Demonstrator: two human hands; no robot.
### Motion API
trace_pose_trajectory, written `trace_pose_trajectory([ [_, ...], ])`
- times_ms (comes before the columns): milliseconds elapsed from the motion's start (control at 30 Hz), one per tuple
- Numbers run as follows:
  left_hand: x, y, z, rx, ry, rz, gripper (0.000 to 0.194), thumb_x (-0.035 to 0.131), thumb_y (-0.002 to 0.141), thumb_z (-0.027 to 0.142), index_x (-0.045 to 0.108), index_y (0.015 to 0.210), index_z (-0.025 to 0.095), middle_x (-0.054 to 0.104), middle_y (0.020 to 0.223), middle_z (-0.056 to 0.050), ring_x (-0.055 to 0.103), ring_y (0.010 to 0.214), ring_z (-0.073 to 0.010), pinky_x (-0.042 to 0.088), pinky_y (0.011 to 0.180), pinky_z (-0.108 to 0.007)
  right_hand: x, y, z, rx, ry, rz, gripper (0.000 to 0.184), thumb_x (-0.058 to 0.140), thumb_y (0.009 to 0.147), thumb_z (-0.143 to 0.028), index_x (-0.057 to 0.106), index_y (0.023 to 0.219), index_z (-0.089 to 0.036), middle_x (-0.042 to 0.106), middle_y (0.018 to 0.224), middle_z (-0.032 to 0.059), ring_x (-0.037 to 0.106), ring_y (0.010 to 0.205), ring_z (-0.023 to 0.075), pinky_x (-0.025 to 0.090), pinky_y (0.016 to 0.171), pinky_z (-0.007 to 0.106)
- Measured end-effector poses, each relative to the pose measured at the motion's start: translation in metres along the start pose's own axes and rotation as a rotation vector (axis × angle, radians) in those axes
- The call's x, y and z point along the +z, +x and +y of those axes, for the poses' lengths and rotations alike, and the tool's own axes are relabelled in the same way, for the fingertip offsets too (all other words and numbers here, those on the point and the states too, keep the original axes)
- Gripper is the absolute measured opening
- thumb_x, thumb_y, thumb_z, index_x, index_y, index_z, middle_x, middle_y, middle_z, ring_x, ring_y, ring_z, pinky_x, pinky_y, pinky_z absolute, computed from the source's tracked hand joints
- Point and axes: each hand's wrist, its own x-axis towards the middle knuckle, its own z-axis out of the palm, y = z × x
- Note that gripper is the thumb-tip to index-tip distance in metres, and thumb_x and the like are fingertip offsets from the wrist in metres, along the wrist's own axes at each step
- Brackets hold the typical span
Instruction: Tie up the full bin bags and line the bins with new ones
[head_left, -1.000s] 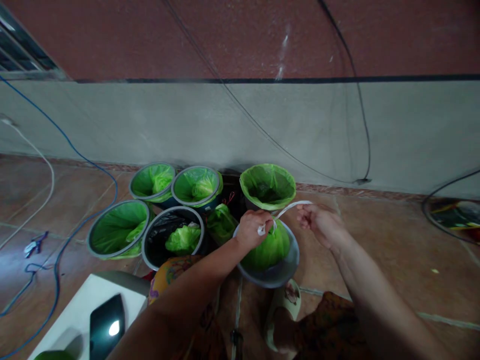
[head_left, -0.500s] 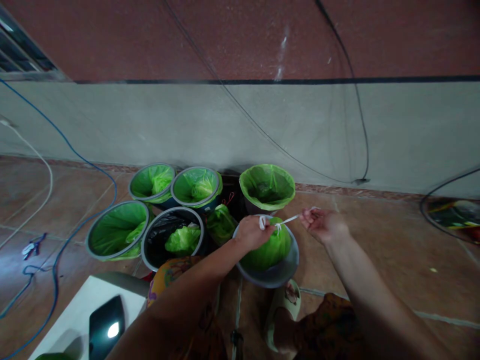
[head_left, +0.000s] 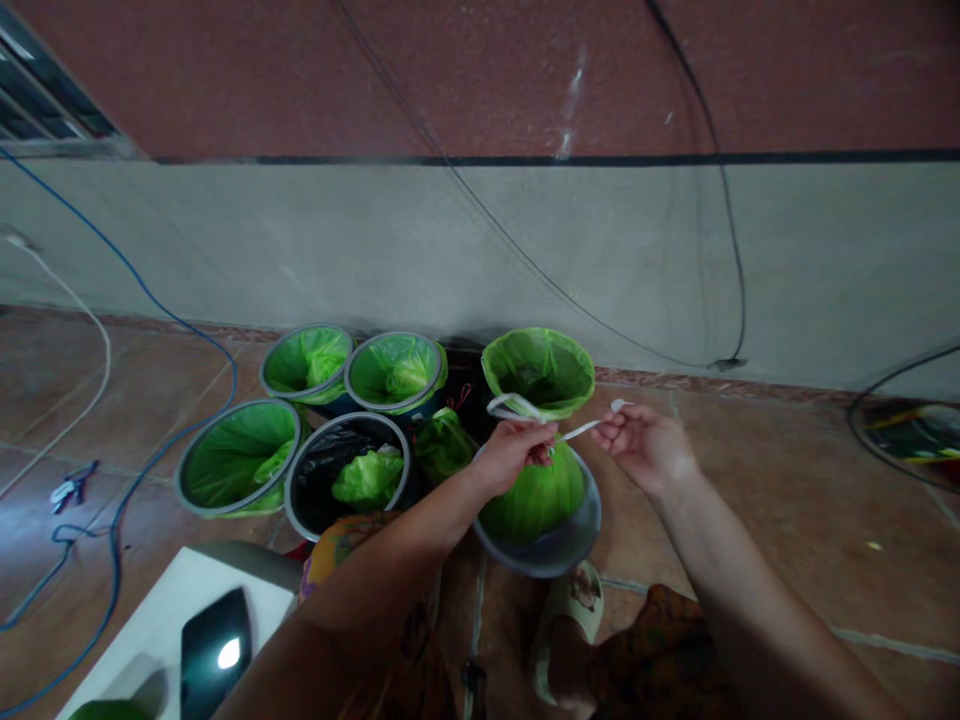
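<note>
Between my feet stands a grey bin (head_left: 586, 535), and a gathered green plastic bag (head_left: 538, 503) bulges out of its top. A white ribbon-like tie (head_left: 581, 431) stretches from the neck of the bag. My left hand (head_left: 514, 455) pinches the tie at the bag's neck, with a loop of it rising above the fingers. To the right, my right hand (head_left: 641, 440) has its fingers closed on the tie's other end, slightly above and beside the bag. The bag's neck is partly hidden behind my left fingers.
Several lined bins (head_left: 236, 460) stand to the left, and a green-lined bin (head_left: 536, 370) is by the wall. A white surface with a phone (head_left: 216, 650) is at lower left. A blue cable (head_left: 150, 290) and keys (head_left: 71, 488) lie on the tiled floor.
My left hand has shifted slightly right and a larger white loop now stands above it. My right hand still holds its end, moved only slightly.
</note>
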Motion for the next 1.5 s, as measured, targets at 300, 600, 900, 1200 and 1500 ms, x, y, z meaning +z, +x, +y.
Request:
trace_pose_trajectory([
  [300,0.0,0.001,-0.016,0.179,0.411,-0.107,0.024,0.077,0.072,0.034,0.067,0.073,0.011,0.056,0.064,0.003,0.047,0.06,-0.0072,0.037,0.06,-0.022,0.037,-0.02,0.008,0.068,-0.047,-0.18,0.003,0.062,0.069,-0.022,0.059,0.071,-0.02,0.06,0.07,-0.0013,0.054,0.06,0.0111,0.048,0.06,0.025],
  [600,-0.006,0.005,-0.026,0.209,0.661,-0.075,0.03,0.05,0.093,0.038,0.062,0.079,0.014,0.055,0.062,0.003,0.048,0.053,-0.0074,0.038,0.053,-0.02,0.027,-0.011,0.02,0.05,-0.517,-0.15,0.036,0.065,0.068,-0.024,0.066,0.103,-0.019,0.064,0.073,-0.0018,0.049,0.054,0.0083,0.034,0.048,0.022],
  [900,-0.01,0.011,-0.03,0.191,0.632,-0.056,0.025,0.048,0.093,0.034,0.062,0.087,0.014,0.057,0.063,0.003,0.048,0.046,-0.0065,0.039,0.047,-0.019,0.019,-0.007,0.029,0.06,-0.794,-0.304,0.03,0.054,0.07,-0.025,0.065,0.097,-0.019,0.062,0.069,-0.0021,0.05,0.053,0.0086,0.035,0.048,0.022],
  [1200,-0.007,0.008,-0.028,0.167,0.597,0.002,0.031,0.056,0.089,0.042,0.064,0.081,0.014,0.057,0.058,0.004,0.047,0.043,-0.0062,0.039,0.046,-0.019,0.018,-0.009,0.029,0.08,-0.849,-0.26,0.033,0.057,0.071,-0.025,0.068,0.102,-0.019,0.063,0.069,-0.0019,0.049,0.053,0.0081,0.034,0.045,0.019],
  [1500,-0.011,0.011,-0.029,0.167,0.622,0.038,0.036,0.057,0.088,0.047,0.066,0.077,0.014,0.06,0.06,0.001,0.049,0.044,-0.0064,0.038,0.045,-0.019,0.019,-0.01,0.029,0.106,-0.807,-0.217,0.024,0.064,0.069,-0.026,0.067,0.092,-0.02,0.063,0.066,-0.0038,0.048,0.048,0.0067,0.033,0.041,0.017],
])
